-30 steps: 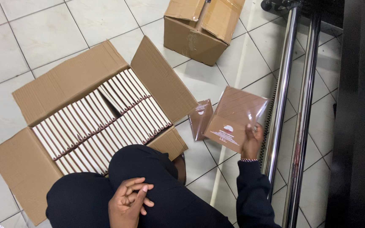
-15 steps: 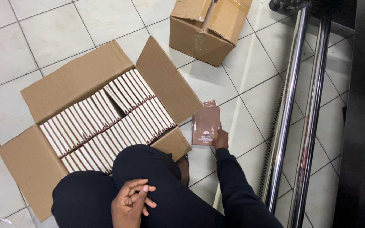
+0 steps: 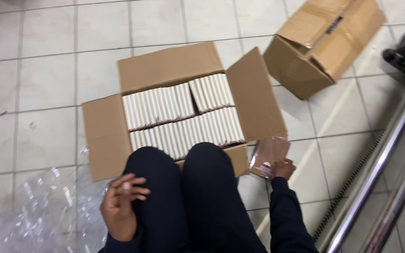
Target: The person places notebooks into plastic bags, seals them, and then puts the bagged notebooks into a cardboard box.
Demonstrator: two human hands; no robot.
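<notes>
Right hand (image 3: 283, 168) grips wrapped brown packet (image 3: 269, 154) beside open carton (image 3: 183, 110)

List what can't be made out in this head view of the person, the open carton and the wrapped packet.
- Right hand on the wrapped packet: motion blur hides how the fingers grip it, and what is inside.
- Open carton: its near edge sits behind the person's knees; only the edges of the white packs show.
- Second carton: cut off by the top edge, contents unseen.
- Left hand: blurred; seems empty.
- Clear plastic sheet: cut off at the bottom edge.
</notes>
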